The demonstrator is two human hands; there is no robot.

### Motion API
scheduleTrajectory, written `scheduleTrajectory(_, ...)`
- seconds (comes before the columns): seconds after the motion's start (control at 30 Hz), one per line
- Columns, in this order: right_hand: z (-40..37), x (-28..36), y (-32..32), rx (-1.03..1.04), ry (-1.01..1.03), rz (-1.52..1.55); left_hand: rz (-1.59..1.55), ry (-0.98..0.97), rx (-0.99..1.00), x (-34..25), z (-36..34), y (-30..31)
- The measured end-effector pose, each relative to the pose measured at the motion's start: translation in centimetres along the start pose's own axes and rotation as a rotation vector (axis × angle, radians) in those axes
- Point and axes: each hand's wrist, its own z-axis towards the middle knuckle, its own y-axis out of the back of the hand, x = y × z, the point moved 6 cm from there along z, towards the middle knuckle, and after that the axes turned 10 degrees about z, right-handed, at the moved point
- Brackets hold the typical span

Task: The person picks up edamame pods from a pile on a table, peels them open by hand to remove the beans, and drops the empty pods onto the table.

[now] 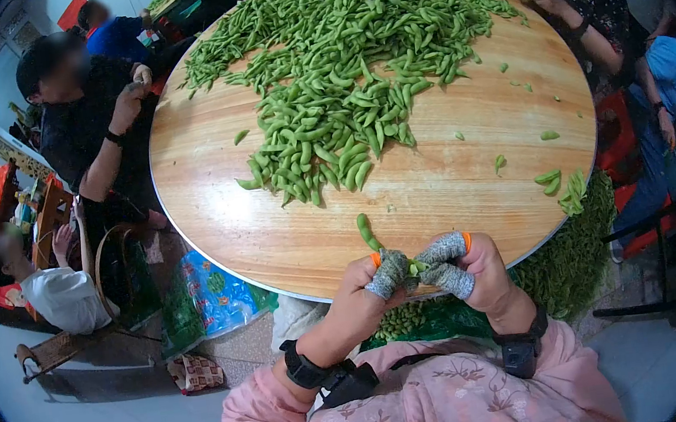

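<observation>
Both hands meet at the near edge of the round wooden table (206,168), grey cloth covers with orange bands on their fingers. My left hand (368,287) is closed on an edamame pod (417,267), pinched between the two hands. From the other side my right hand (468,271) grips the same pod, its fingers pressed together. A second edamame pod (367,231) points up beside my left fingertips, over the tabletop. Beyond them a big heap of green edamame pods (335,118) spreads to the far side of the table.
Below the table edge, shelled beans (402,319) lie on green plastic. Empty-looking pods (574,195) hang at the right edge, above a pile of green waste (567,259). People sit left and right, one a person in black (72,109). A blue printed bag (213,290) is on the floor.
</observation>
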Motion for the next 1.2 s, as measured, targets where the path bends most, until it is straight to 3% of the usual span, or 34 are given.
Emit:
scheduleTrajectory(0.1, 0.1, -0.2, 0.2, -0.005, -0.044, -0.009, -0.261, 0.127, 0.109, 1.2, -0.1, -0.2)
scheduleTrajectory(0.2, 0.1, -0.3, 0.2, -0.035, -0.12, -0.014, -0.029, -0.026, 0.123, 0.1, -0.1, -0.5)
scheduleTrajectory(0.27, 0.0, -0.4, 0.1, -0.053, -0.175, 0.001, 0.339, -0.271, 0.004, -0.7, -0.1, -0.7)
scheduleTrajectory(0.3, -0.1, -0.3, 0.1, -0.047, -0.172, -0.048, 0.341, -0.271, -0.002, -0.8, -0.2, -0.5)
scheduleTrajectory(0.6, -0.1, -1.6, 0.5, -0.006, -0.198, 0.072, 0.238, 0.063, 0.176, 0.1, -0.3, 0.1)
scheduleTrajectory(0.67, -0.1, -1.6, 0.6, -0.03, -0.2, 0.07, 0.269, -0.123, 0.176, -0.7, -0.3, -0.3)
scheduleTrajectory(0.7, -0.1, -1.5, 0.5, -0.029, -0.191, 0.019, 0.27, -0.122, 0.176, -0.3, -0.1, -0.1)
scheduleTrajectory(0.77, -0.3, -1.2, 0.7, -0.028, -0.183, -0.031, 0.451, -0.294, 0.2, -0.3, 0.0, 0.0)
scheduleTrajectory(0.8, -0.6, -0.5, 2.0, -0.135, -0.128, -0.183, 0.451, -0.291, 0.2, -0.9, 0.1, 0.4)
scheduleTrajectory(0.87, -2.1, 1.2, 5.4, -0.322, -0.049, -0.369, 0.98, -0.192, 0.039, -2.2, 0.8, 2.7)
scheduleTrajectory(0.9, -3.2, 2.3, 7.7, -0.402, -0.023, -0.403, 0.982, -0.193, 0.04, -2.4, 1.3, 3.3)
scheduleTrajectory(0.97, -5.1, 5.0, 11.7, -0.557, -0.044, -0.65, 1.427, -0.341, -0.07, -2.8, 2.8, 5.0)
scheduleTrajectory(1.0, -6.3, 6.5, 13.4, -0.642, 0.003, -0.87, 1.521, -0.45, -0.025, -2.8, 3.3, 5.1)
scheduleTrajectory(1.03, -7.6, 7.8, 14.6, -0.728, 0.056, -1.09, 1.531, -0.458, -0.041, -2.4, 3.8, 5.5)
scheduleTrajectory(1.1, -9.3, 9.5, 15.7, -0.839, 0.011, -1.147, 1.568, -0.481, -0.005, -1.5, 4.7, 5.4)
scheduleTrajectory(1.17, -9.9, 9.3, 15.2, -0.874, 0.116, -1.097, 1.551, -0.529, -0.065, -2.2, 4.9, 5.2)
scheduleTrajectory(1.2, -9.7, 8.3, 14.5, -0.79, 0.125, -0.999, 1.54, -0.516, -0.045, -1.9, 5.0, 5.2)
